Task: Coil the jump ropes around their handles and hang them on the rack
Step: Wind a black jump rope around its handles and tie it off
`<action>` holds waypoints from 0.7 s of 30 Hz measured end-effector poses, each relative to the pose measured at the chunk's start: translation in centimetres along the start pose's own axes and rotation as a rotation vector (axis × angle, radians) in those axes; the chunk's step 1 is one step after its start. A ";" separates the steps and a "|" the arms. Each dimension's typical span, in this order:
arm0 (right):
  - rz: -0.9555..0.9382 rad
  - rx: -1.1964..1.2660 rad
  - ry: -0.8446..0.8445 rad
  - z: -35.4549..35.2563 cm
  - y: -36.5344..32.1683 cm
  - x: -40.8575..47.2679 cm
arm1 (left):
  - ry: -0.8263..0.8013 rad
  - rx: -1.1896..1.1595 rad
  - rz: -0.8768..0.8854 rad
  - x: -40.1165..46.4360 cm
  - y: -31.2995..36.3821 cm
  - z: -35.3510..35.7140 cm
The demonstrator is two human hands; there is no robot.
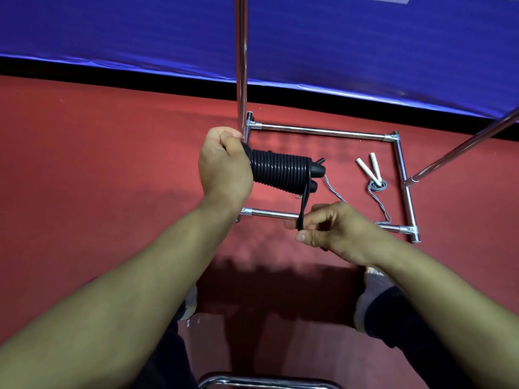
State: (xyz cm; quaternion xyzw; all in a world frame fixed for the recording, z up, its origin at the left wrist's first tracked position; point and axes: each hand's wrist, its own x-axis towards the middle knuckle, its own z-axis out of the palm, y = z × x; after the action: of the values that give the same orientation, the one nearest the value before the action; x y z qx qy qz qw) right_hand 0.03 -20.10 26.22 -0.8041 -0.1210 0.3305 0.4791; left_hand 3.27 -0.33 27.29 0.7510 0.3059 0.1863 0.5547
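Observation:
A black jump rope (278, 169) is wound in tight coils around its two black handles, held level above the floor. My left hand (224, 169) grips the left end of the bundle. My right hand (331, 228) pinches the loose black rope loop that hangs down from the right end of the coil. A second jump rope with white handles (370, 167) and a grey cord (377, 189) lies on the red floor inside the rack's base. The chrome rack (323, 131) stands in front of me, with one upright (241, 66) just behind my left hand.
The rack's base frame forms a rectangle of chrome tubes on the red floor (98, 164). A slanted chrome bar (463, 147) rises at the right. A blue padded wall (112, 32) runs along the back. My shoes (373, 293) and another chrome tube (266, 381) show at the bottom.

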 end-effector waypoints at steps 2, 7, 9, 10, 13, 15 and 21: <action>0.018 0.009 -0.066 -0.2 -0.2 -0.3 | -0.006 -0.002 0.021 -0.3 0.2 0.0; 0.238 0.451 -0.037 0.7 -0.7 -0.4 | 0.035 -0.103 -0.042 0.5 0.3 -0.2; 0.321 0.603 -0.016 1.7 -1.0 -0.2 | 0.038 -0.106 -0.057 0.5 0.2 -0.1; 0.340 0.649 0.007 2.2 -1.0 0.0 | 0.033 -0.108 -0.070 0.5 0.1 0.0; 0.300 0.592 0.138 3.1 -0.8 0.2 | 0.037 -0.114 -0.109 0.8 -0.4 0.1; 0.230 0.411 0.215 3.3 -0.5 0.2 | 0.045 -0.114 -0.123 1.0 -0.5 0.0; 0.241 0.480 0.309 3.7 0.3 0.8 | 0.064 -0.102 -0.120 1.4 -0.6 -0.3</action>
State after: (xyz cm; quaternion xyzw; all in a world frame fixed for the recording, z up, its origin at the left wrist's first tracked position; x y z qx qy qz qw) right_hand -1.76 -17.29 24.46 -0.7173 0.1311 0.2781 0.6253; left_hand 3.98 0.91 26.77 0.6957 0.3578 0.1920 0.5926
